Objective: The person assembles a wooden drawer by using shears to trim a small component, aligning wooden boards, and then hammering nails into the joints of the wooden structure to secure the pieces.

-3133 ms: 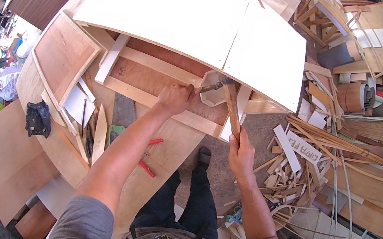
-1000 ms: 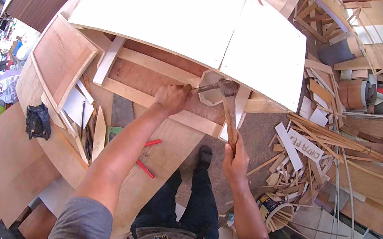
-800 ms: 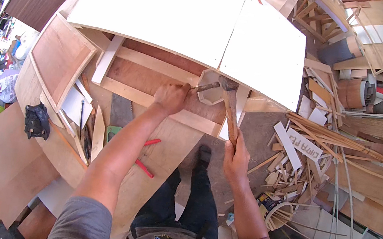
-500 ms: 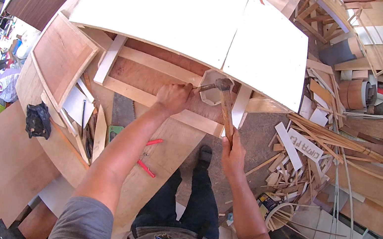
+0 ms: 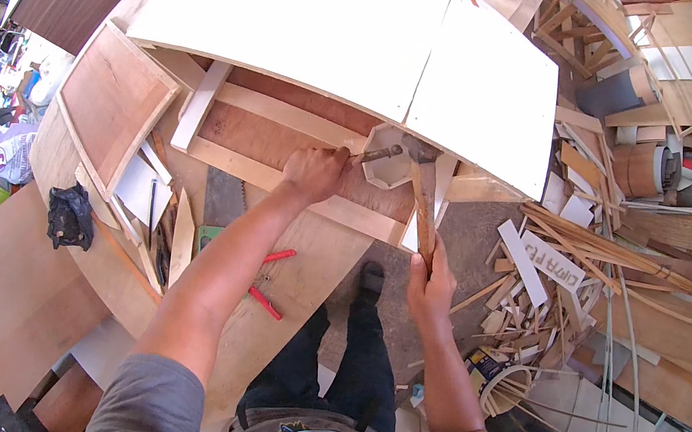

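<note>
My right hand (image 5: 433, 282) is closed round the lower wooden handle of a hammer (image 5: 423, 215). Its dark head is blurred, just right of an octagonal pale-rimmed piece (image 5: 386, 179). In my left hand (image 5: 314, 175) is a thin metal chisel-like tool (image 5: 381, 155), its round dark end pointing right over the octagon; its other end is hidden by the fingers. A small gap separates the hammer head from that end. Both hands work at the open side of a wooden frame (image 5: 279, 180), beneath the near edge of a large white panel (image 5: 305, 20).
Red-handled pliers (image 5: 266, 303) and a saw blade (image 5: 224, 197) lie on the plywood (image 5: 301, 268) below my left arm. A framed panel (image 5: 114, 107) leans at left, near a black plastic bag (image 5: 70, 218). Wood offcuts (image 5: 503, 309) and a bucket of sticks (image 5: 501, 381) crowd the right.
The hammer head has shifted right, off the end of the chisel-like tool, and my right hand has moved slightly right with it. My left hand has stayed nearly still.
</note>
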Available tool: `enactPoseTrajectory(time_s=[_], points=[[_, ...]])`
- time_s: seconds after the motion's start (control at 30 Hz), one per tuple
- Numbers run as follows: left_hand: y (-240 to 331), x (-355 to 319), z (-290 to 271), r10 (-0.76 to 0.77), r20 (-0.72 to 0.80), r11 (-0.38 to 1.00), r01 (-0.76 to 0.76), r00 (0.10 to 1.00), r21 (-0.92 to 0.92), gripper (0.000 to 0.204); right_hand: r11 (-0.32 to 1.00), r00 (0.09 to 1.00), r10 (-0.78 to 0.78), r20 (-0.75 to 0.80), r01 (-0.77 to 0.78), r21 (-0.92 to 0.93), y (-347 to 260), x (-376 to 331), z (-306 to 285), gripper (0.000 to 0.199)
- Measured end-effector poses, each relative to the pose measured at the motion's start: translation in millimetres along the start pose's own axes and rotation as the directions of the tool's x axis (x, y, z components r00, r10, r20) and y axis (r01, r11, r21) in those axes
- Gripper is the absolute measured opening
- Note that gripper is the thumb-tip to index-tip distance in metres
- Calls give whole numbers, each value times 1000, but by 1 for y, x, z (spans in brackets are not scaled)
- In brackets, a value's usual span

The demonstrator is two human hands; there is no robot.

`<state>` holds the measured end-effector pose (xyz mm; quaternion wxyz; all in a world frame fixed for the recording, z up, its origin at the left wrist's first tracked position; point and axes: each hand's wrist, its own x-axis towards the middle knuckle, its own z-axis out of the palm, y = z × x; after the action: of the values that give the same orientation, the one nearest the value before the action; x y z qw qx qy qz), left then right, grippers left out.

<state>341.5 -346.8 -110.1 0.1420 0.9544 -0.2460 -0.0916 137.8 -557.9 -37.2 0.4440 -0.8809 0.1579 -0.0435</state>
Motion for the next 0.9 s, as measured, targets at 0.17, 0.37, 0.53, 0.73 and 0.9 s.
enactPoseTrajectory(time_s=[0.17, 0.37, 0.53, 0.73, 0.9], points=[[2, 1, 0, -20, -11, 997, 19, 1000, -69, 36, 998, 999, 8, 34, -9, 56, -1, -7, -1, 47], [0, 1, 1, -45, 33, 993, 48, 998, -106, 24, 994, 996, 83, 45, -86, 62, 10, -13, -7, 45], [-12, 14, 2, 31, 47, 993, -26, 998, -112, 28, 994, 996, 73, 41, -76, 74, 16, -12, -10, 44], [-14, 16, -2, 70, 47, 993, -65, 996, -94, 36, 999, 997, 41, 69, -40, -10, 18, -1, -4, 45], [-9, 14, -9, 54, 69, 997, -50, 996, -58, 35, 1000, 1000, -8, 28, 7, 16, 7, 8, -3, 45]])
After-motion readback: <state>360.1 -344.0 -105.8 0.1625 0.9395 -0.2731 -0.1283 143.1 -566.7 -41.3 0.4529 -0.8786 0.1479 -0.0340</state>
